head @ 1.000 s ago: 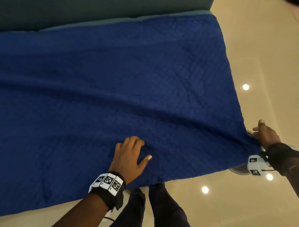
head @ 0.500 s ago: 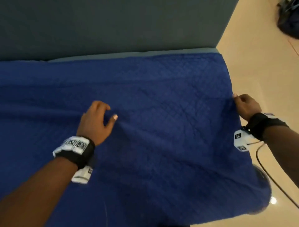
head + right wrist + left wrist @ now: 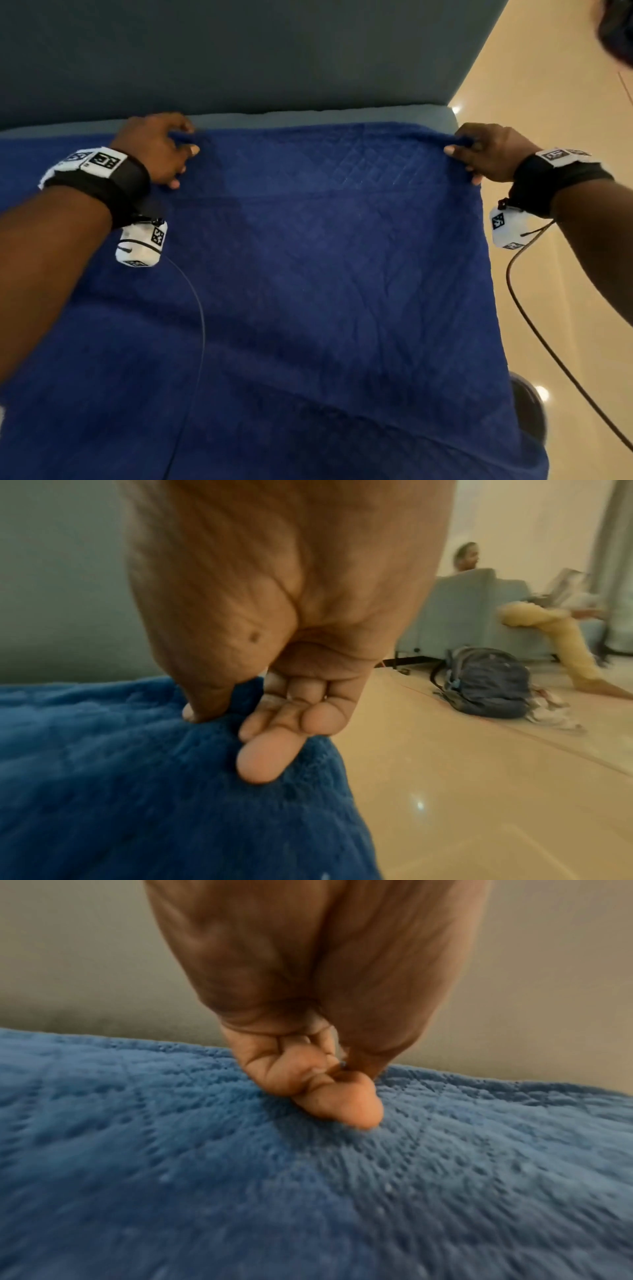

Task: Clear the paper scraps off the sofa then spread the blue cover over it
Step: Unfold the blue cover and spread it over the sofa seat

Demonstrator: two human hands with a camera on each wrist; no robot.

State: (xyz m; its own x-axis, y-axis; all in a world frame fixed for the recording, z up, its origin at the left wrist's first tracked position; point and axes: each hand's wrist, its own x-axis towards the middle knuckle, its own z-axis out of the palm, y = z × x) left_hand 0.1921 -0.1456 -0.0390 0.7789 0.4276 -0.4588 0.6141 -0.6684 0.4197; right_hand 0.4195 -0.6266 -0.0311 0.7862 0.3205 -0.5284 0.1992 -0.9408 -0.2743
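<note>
The quilted blue cover (image 3: 308,274) lies spread over the seat of the grey-green sofa (image 3: 239,58), reaching almost to the backrest. My left hand (image 3: 161,147) grips the cover's far edge at the left, thumb on top and fingers curled under. My right hand (image 3: 479,154) pinches the far right corner of that edge. In the left wrist view the left hand (image 3: 329,1085) is bunched on the blue cover (image 3: 308,1191). In the right wrist view the right hand (image 3: 274,718) holds the blue cover (image 3: 137,777) at the sofa's end. No paper scraps are in sight.
Shiny beige floor (image 3: 565,308) runs along the sofa's right end. A dark round object (image 3: 527,407) sits on the floor by the cover's near right corner. In the right wrist view a dark backpack (image 3: 486,683) lies on the floor, with a seated person (image 3: 548,610) beyond it.
Both hands moved from the cover's near and middle part up to its far edge by the backrest and took hold of it. The view tilted up toward the backrest.
</note>
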